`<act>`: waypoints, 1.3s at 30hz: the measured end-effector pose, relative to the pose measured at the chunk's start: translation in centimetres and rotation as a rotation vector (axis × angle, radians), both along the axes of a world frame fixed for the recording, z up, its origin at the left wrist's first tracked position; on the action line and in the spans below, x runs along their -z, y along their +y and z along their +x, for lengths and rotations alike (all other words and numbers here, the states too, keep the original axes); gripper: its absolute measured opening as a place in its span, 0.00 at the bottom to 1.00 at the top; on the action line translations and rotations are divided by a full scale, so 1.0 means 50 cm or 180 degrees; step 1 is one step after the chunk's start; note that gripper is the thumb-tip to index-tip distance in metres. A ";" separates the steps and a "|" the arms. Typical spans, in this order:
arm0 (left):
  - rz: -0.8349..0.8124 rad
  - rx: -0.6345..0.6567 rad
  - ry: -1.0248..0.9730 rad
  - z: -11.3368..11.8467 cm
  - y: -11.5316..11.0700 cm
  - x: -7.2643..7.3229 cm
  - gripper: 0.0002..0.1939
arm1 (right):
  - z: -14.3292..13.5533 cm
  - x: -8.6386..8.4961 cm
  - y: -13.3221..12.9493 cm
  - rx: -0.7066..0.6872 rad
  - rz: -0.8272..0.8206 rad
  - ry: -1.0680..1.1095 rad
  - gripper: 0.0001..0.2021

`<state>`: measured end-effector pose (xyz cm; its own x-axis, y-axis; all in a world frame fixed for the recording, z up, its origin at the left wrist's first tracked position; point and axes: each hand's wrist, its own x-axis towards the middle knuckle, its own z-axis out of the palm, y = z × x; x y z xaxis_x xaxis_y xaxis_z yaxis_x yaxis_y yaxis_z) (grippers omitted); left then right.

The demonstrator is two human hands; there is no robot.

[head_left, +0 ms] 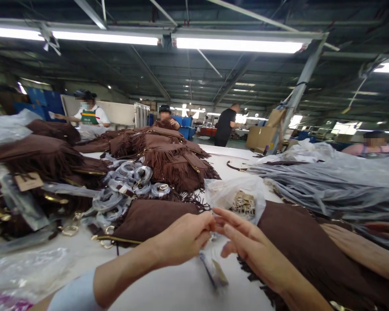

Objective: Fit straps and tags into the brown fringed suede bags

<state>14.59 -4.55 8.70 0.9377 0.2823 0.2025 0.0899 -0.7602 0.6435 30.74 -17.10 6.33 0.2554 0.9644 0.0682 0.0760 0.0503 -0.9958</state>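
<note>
My left hand point(188, 237) is closed in a pinch in front of me, above the white table point(181, 287). My right hand point(249, 244) meets it at the fingertips, its fingers stretched and apart. Just below them is a small blurred piece point(215, 270) with clear plastic and a gold-coloured part; whether it hangs from my left fingers I cannot tell. Behind my left hand lies a brown fringed bag point(158, 216) with a gold zip. To the right, another brown bag point(298, 242) lies under a co-worker's hand point(353, 246).
Coiled plastic-wrapped straps point(116, 190) and heaped brown fringed bags point(171, 160) cover the left and back. A clear plastic bag point(222, 190) holds small beige pieces. Long grey wrapped straps point(311, 185) are piled at right. Several people stand farther off.
</note>
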 end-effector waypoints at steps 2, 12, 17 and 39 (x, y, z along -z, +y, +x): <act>0.0138 0.0019 0.0037 0.023 -0.010 -0.017 0.07 | -0.039 0.005 0.022 -0.0467 0.0092 0.0595 0.22; 0.0344 0.0025 0.0087 0.069 0.054 0.092 0.08 | 0.056 0.100 0.047 0.0078 -0.0467 -0.1031 0.10; 0.1130 0.0257 0.0570 0.086 0.079 0.168 0.07 | 0.046 0.146 0.052 -0.0362 -0.0571 -0.1227 0.06; 0.0705 -0.0208 0.0699 0.123 0.076 0.217 0.08 | 0.061 0.223 0.056 0.0709 -0.0801 -0.2741 0.12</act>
